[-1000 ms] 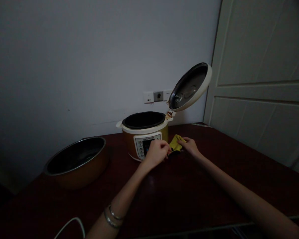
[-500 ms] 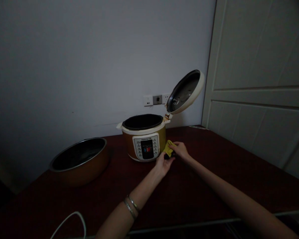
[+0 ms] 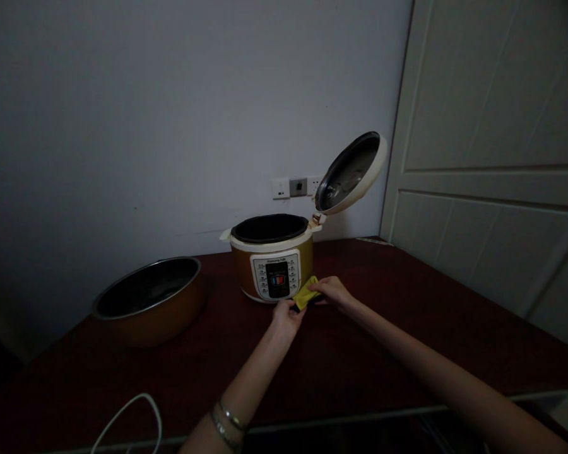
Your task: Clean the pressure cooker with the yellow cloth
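A yellow cloth [image 3: 307,294] with a dark underside is stretched between my two hands, low at the front right of an electric pressure cooker [image 3: 244,268]. My left hand [image 3: 288,313] pinches its left end, just below the control panel [image 3: 277,275]. At the other end, my right hand [image 3: 332,291] has its fingers closed on the cloth. The cooker's lid [image 3: 353,173] stands tilted up on its hinge at the right, and the inside of the body looks dark. Whether the cloth touches the cooker I cannot tell.
An orange-brown pot [image 3: 154,315] with a dark inside stands on the dark red table [image 3: 360,353] at the left. A white cord [image 3: 142,398] loops at the front edge. Behind the cooker are wall sockets [image 3: 280,188]; a pale panelled door [image 3: 492,189] is at the right.
Both hands have moved a little left and down with the cloth, which is now spread wider between them. The cooker, its raised lid and the pot have stayed in place.
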`<state>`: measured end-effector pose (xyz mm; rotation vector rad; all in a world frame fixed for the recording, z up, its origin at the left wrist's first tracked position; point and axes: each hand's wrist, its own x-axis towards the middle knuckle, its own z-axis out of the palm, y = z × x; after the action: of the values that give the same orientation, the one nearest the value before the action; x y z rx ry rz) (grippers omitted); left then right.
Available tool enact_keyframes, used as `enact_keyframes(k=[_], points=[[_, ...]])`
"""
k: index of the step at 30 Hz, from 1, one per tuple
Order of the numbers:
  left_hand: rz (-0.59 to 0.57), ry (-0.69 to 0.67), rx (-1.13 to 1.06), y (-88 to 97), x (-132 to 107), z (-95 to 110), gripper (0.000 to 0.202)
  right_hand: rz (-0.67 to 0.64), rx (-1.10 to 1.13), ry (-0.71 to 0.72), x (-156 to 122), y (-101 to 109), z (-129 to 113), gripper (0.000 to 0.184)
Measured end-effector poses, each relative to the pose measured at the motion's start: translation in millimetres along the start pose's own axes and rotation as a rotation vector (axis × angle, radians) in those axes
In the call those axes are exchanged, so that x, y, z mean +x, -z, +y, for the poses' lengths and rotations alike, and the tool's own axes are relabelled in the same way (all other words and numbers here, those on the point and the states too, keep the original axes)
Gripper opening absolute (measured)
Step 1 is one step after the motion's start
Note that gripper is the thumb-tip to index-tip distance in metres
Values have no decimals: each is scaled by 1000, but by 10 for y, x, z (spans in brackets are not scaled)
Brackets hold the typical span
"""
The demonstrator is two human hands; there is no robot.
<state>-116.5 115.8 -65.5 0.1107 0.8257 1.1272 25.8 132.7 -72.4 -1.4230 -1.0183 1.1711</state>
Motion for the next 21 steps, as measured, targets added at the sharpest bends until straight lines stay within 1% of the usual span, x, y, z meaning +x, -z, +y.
enact_keyframes(k=[3, 7, 11, 16, 18, 21], points=[[26, -11, 40, 134, -94, 160, 68, -64, 57, -34, -113, -171, 39, 10], [99, -22, 148, 271, -175, 361, 54, -100, 153, -68, -225, -412, 100, 8], [129, -49, 174, 370, -201, 461, 43, -125, 263, -82, -335, -574, 141, 5], [157, -104, 180, 489, -169, 574, 28, -175, 379, -104, -460, -765, 182, 3], [167, -152, 178, 544, -133, 663, 24, -197, 419, -114, -485, -908, 198, 6], [178, -256, 182, 630, -46, 831, 22, -226, 482, -122, -485, -1210, 207, 14]])
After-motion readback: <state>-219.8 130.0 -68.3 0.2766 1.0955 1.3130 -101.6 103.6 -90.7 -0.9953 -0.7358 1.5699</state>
